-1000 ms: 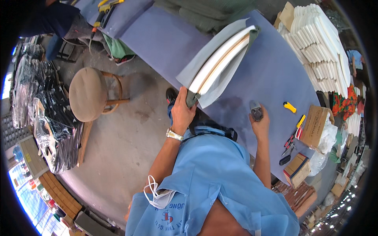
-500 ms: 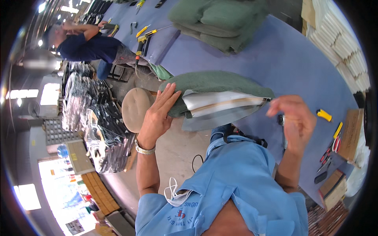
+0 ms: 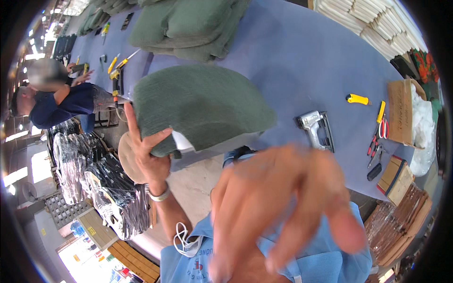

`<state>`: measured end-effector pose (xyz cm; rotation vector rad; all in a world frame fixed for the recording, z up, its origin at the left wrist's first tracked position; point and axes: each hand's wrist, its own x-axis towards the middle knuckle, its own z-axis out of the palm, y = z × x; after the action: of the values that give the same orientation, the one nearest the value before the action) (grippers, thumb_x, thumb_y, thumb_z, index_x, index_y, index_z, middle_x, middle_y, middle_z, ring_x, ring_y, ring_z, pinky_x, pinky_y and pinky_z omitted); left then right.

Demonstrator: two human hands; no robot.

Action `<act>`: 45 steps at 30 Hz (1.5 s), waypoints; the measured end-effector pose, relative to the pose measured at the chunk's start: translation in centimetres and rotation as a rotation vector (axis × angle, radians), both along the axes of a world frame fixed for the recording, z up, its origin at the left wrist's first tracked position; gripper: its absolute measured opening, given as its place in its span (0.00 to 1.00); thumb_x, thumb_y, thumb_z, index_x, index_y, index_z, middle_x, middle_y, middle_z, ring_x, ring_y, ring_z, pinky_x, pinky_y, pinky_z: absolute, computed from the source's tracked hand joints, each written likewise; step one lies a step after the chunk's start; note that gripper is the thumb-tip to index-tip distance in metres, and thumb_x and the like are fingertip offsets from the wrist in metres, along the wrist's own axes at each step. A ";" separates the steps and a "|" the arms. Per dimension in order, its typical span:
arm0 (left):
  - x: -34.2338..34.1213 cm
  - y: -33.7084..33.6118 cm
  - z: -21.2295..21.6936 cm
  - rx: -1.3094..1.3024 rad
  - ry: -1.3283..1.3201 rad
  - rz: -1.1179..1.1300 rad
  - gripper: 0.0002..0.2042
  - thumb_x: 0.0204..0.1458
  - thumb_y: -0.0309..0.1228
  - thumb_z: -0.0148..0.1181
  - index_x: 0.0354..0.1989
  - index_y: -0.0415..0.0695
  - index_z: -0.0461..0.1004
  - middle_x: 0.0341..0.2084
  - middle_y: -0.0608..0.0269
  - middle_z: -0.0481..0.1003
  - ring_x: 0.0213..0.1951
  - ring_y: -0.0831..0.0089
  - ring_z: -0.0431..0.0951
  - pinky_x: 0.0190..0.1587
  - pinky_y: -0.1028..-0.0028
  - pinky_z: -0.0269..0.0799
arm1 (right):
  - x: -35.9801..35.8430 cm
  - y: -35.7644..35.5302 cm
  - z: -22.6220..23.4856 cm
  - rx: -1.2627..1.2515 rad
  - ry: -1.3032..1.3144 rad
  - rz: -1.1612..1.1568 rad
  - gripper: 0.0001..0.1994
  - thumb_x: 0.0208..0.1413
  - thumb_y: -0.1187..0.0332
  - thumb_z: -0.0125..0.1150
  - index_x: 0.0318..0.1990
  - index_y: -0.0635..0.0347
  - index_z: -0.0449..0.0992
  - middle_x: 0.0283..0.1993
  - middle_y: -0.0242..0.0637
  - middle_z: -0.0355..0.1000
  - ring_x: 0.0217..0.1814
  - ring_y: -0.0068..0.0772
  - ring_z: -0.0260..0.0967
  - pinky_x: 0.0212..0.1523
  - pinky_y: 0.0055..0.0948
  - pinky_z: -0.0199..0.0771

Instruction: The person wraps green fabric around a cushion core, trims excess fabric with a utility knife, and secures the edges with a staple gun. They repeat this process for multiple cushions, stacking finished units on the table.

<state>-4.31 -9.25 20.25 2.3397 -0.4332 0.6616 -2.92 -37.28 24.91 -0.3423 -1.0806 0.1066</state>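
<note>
A green fabric-covered cushion [image 3: 198,106] lies flat on the blue-covered table [image 3: 302,70], its near corner overhanging the edge. My left hand [image 3: 148,153] grips that lower left corner, index finger pointing up. My right hand [image 3: 278,207] is raised close to the camera, blurred, fingers spread and holding nothing. A silver staple gun [image 3: 314,127] rests on the table to the right of the cushion.
More green cushions [image 3: 188,26] are stacked at the table's far side. A yellow utility knife [image 3: 357,99], scissors and pliers [image 3: 380,129] and a cardboard box [image 3: 401,111] lie to the right. White foam sheets [image 3: 373,21] sit far right. Another person [image 3: 56,99] works at left, near black wrapped bundles [image 3: 94,184].
The cushion went from standing on edge with its white foam showing to lying green side up. My right hand left the staple gun and rose toward the camera.
</note>
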 end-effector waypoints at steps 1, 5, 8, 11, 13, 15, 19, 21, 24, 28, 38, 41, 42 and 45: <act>-0.1 -0.6 0.0 -0.058 0.011 0.032 0.16 0.41 0.21 0.75 0.41 0.51 0.84 0.76 0.40 0.53 0.77 0.42 0.52 0.74 0.52 0.54 | 0.8 0.1 -0.7 -0.112 0.019 -0.124 0.26 0.55 0.49 0.73 0.46 0.66 0.82 0.56 0.61 0.74 0.54 0.53 0.76 0.52 0.47 0.78; 0.3 -1.1 -1.3 -0.218 -0.063 -0.008 0.24 0.44 0.15 0.71 0.50 0.50 0.81 0.77 0.37 0.49 0.78 0.42 0.50 0.75 0.51 0.52 | 2.2 -0.4 -6.2 -1.082 -0.019 -0.904 0.36 0.41 0.52 0.82 0.58 0.58 0.77 0.63 0.46 0.71 0.62 0.51 0.70 0.64 0.45 0.70; -0.3 -0.7 -2.4 -0.374 -0.050 -0.077 0.24 0.46 0.12 0.67 0.51 0.50 0.81 0.78 0.36 0.45 0.79 0.42 0.46 0.75 0.50 0.49 | 2.3 1.4 -10.5 -1.245 -0.015 -0.909 0.30 0.37 0.57 0.81 0.48 0.58 0.75 0.52 0.40 0.70 0.56 0.51 0.68 0.55 0.44 0.70; -1.2 -1.3 -3.5 -0.482 -0.060 -0.043 0.24 0.55 0.22 0.65 0.62 0.46 0.74 0.78 0.41 0.47 0.79 0.48 0.48 0.75 0.54 0.50 | 2.8 1.4 -12.5 -1.296 -0.122 -0.881 0.24 0.35 0.62 0.78 0.39 0.58 0.72 0.41 0.39 0.68 0.46 0.51 0.68 0.45 0.44 0.68; -2.2 -1.5 -7.4 -0.564 0.040 0.030 0.26 0.59 0.29 0.63 0.67 0.44 0.68 0.75 0.46 0.53 0.75 0.54 0.54 0.73 0.57 0.55 | 3.2 0.6 -13.4 -1.319 -0.215 -0.868 0.22 0.35 0.63 0.76 0.36 0.59 0.71 0.38 0.40 0.68 0.42 0.51 0.68 0.41 0.44 0.66; -4.5 -0.6 -16.3 -0.467 0.315 0.085 0.29 0.62 0.35 0.61 0.71 0.43 0.62 0.72 0.50 0.59 0.71 0.59 0.60 0.71 0.59 0.60 | 3.8 0.2 -14.5 -1.287 -0.312 -0.834 0.20 0.35 0.64 0.74 0.34 0.60 0.71 0.35 0.41 0.67 0.40 0.52 0.69 0.39 0.43 0.65; -4.9 -4.4 -21.3 -0.901 0.534 -0.138 0.32 0.66 0.40 0.60 0.74 0.42 0.57 0.68 0.55 0.67 0.67 0.65 0.68 0.67 0.61 0.67 | 4.0 1.7 -15.9 -1.125 -0.360 -0.816 0.13 0.39 0.68 0.70 0.32 0.63 0.74 0.31 0.45 0.69 0.35 0.55 0.71 0.35 0.46 0.67; -5.0 -6.4 -19.0 -1.332 0.567 -0.333 0.31 0.66 0.40 0.60 0.74 0.42 0.58 0.67 0.55 0.68 0.65 0.65 0.69 0.66 0.61 0.69 | 3.9 2.5 -15.1 -1.034 -0.248 -0.824 0.10 0.44 0.70 0.67 0.31 0.66 0.75 0.30 0.47 0.72 0.32 0.56 0.72 0.32 0.46 0.67; -3.8 -7.0 -11.4 -0.809 0.458 -0.034 0.26 0.71 0.42 0.49 0.70 0.37 0.61 0.56 0.49 0.76 0.58 0.59 0.77 0.61 0.59 0.72 | 4.1 3.2 -11.7 -0.967 0.044 -0.827 0.14 0.59 0.65 0.60 0.29 0.70 0.76 0.26 0.49 0.75 0.27 0.50 0.73 0.28 0.45 0.66; -1.4 -8.9 -1.4 -0.553 0.553 0.145 0.35 0.71 0.55 0.38 0.71 0.33 0.56 0.43 0.29 0.79 0.46 0.33 0.80 0.50 0.49 0.73 | 5.6 5.0 -9.0 -1.060 0.524 -0.919 0.28 0.71 0.50 0.54 0.30 0.71 0.79 0.24 0.40 0.73 0.26 0.30 0.67 0.31 0.40 0.66; 4.6 -9.1 -11.1 -0.297 0.822 0.348 0.41 0.64 0.62 0.48 0.67 0.32 0.63 0.42 0.31 0.81 0.47 0.31 0.80 0.54 0.51 0.75 | 9.7 7.3 -21.2 -1.216 0.856 -0.921 0.35 0.71 0.45 0.48 0.33 0.76 0.81 0.30 0.46 0.78 0.34 0.34 0.72 0.40 0.42 0.71; 6.3 -9.9 -15.4 -0.282 0.779 0.411 0.39 0.66 0.58 0.46 0.67 0.29 0.63 0.41 0.31 0.81 0.44 0.32 0.82 0.50 0.48 0.76 | 12.6 6.2 -26.6 -1.303 0.774 -1.010 0.38 0.71 0.41 0.44 0.31 0.77 0.79 0.24 0.50 0.74 0.31 0.36 0.70 0.38 0.44 0.70; 6.7 -9.4 -15.9 -0.282 0.764 0.420 0.38 0.67 0.57 0.45 0.67 0.28 0.62 0.40 0.31 0.81 0.43 0.32 0.82 0.49 0.47 0.77 | 12.9 6.3 -27.0 -1.307 0.736 -1.043 0.39 0.71 0.39 0.45 0.31 0.76 0.77 0.24 0.48 0.73 0.31 0.34 0.68 0.38 0.43 0.69; 4.9 -6.7 -17.3 -0.529 0.922 0.377 0.32 0.70 0.52 0.44 0.64 0.30 0.69 0.41 0.33 0.82 0.46 0.41 0.84 0.49 0.52 0.77 | 11.3 5.6 -28.7 -1.408 0.715 -0.986 0.39 0.71 0.38 0.45 0.27 0.75 0.72 0.21 0.44 0.67 0.29 0.30 0.64 0.34 0.42 0.67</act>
<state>0.60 -15.98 2.96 1.9414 0.5425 -0.1825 8.36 -31.66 -3.82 -1.8896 0.1247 0.0758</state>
